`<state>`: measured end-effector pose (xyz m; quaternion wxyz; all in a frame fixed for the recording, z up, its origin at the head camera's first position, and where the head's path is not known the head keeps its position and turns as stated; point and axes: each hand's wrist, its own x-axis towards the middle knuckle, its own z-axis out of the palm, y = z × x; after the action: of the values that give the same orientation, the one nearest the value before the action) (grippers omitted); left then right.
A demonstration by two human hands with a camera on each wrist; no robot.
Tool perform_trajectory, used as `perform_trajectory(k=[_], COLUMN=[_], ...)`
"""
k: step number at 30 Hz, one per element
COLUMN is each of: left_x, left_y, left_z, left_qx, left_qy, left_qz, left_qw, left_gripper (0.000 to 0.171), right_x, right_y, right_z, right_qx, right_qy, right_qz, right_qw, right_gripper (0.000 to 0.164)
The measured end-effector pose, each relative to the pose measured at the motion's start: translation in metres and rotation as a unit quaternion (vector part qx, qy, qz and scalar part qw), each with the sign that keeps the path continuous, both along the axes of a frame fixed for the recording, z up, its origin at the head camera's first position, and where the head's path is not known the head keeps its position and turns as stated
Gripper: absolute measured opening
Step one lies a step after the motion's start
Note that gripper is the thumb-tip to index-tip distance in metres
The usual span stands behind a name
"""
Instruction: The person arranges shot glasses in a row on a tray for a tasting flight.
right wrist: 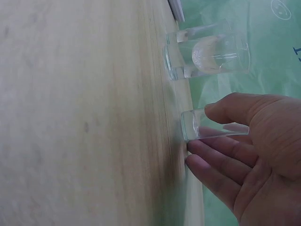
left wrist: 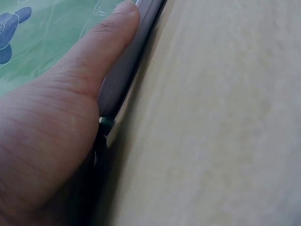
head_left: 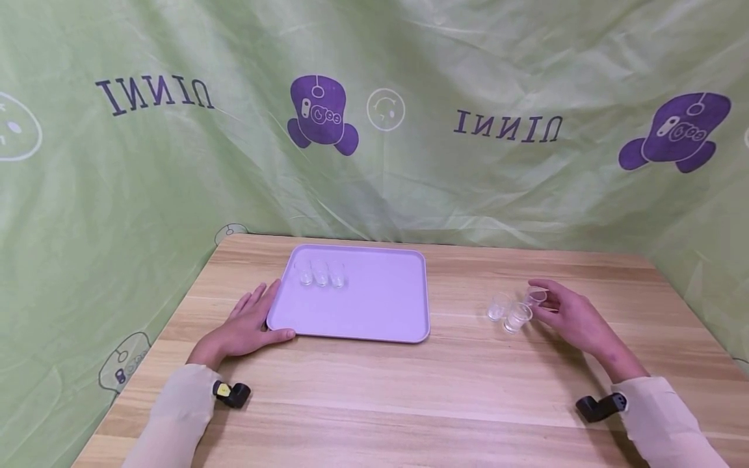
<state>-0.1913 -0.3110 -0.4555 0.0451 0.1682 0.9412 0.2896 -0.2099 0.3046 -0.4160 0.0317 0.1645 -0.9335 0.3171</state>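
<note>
My right hand [head_left: 576,322] is at a small clear shot glass [right wrist: 190,125] on the right of the table, thumb on one side and fingers along the other. Two more shot glasses [head_left: 517,317] stand upright just left of it, close together. On the left, my left hand [head_left: 248,325] rests at the near left corner of a purple tray [head_left: 374,305], fingers spread along its side and thumb over the front rim. Three shot glasses [head_left: 320,275] stand in a row at the tray's back left. In the left wrist view, the thumb [left wrist: 108,42] lies along the tray's edge.
The wooden table [head_left: 374,403] carries everything. Behind it and at its sides hangs a green printed curtain [head_left: 409,182]. A small black camera sits on each wrist, the left camera [head_left: 236,395] and the right camera [head_left: 599,408].
</note>
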Motion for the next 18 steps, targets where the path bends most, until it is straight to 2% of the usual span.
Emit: perform_trajectory(k=[7,14,18], left_x=[0.001,0.001,0.002], left_y=[0.000,0.004,0.004], left_z=[0.001,0.010,0.011], left_qx=[0.005,-0.013,-0.023], left_qy=[0.008,-0.018,-0.023], left_qz=[-0.006,0.002,0.005], left_qw=[0.9999,0.9998,0.9995], left_gripper=[0.114,0.115,0.114], right_x=[0.000,0.000,0.000], right_y=[0.002,0.002,0.002], right_z=[0.000,-0.003,-0.003], right_qx=[-0.002,-0.003,-0.007], right_qy=[-0.024,-0.007,-0.003], right_qz=[-0.013,-0.017,-0.013], right_qw=[1.000,1.000,1.000], right_gripper=[0.056,0.048,0.043])
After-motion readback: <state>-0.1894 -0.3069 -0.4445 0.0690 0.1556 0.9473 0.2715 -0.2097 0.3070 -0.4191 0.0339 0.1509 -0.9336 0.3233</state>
